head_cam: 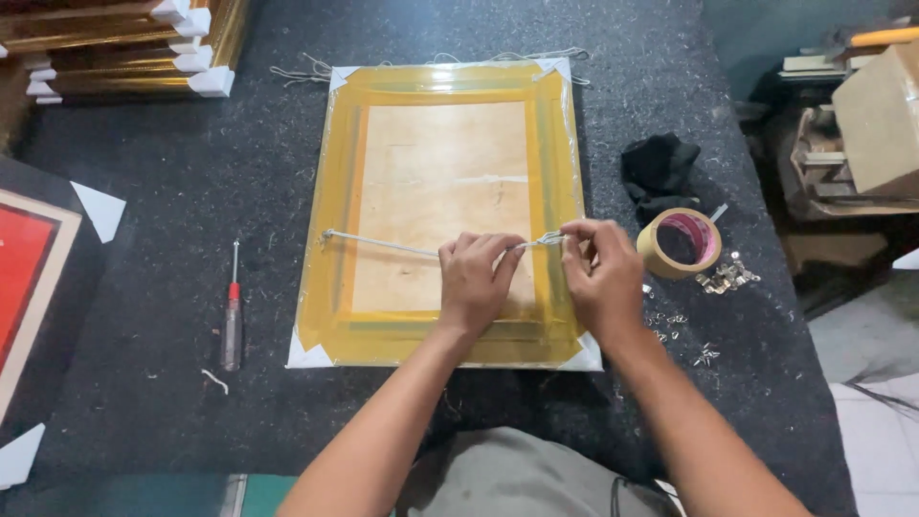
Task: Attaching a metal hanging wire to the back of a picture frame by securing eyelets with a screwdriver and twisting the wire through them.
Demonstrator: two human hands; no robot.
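cord end [550, 238]: hidden under right hand [601, 278] fingertips | frame back [436, 172]: partly covered beneath both hands | red picture [24, 278]: cut off far left of grip

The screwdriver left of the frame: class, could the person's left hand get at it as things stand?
Probably yes. The screwdriver lies alone on the dark mat, nothing between it and the left hand; that hand would first have to let go of the string.

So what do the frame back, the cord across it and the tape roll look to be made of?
Frame back: pale board panel, probably thin wood or hardboard, matt with faint marks, edged in glossy translucent yellow-brown tape. Cord: thin whitish twisted string, likely fibre; both hands pinch it near its right end. Tape roll: tan tape, paper-like, on a pinkish core.
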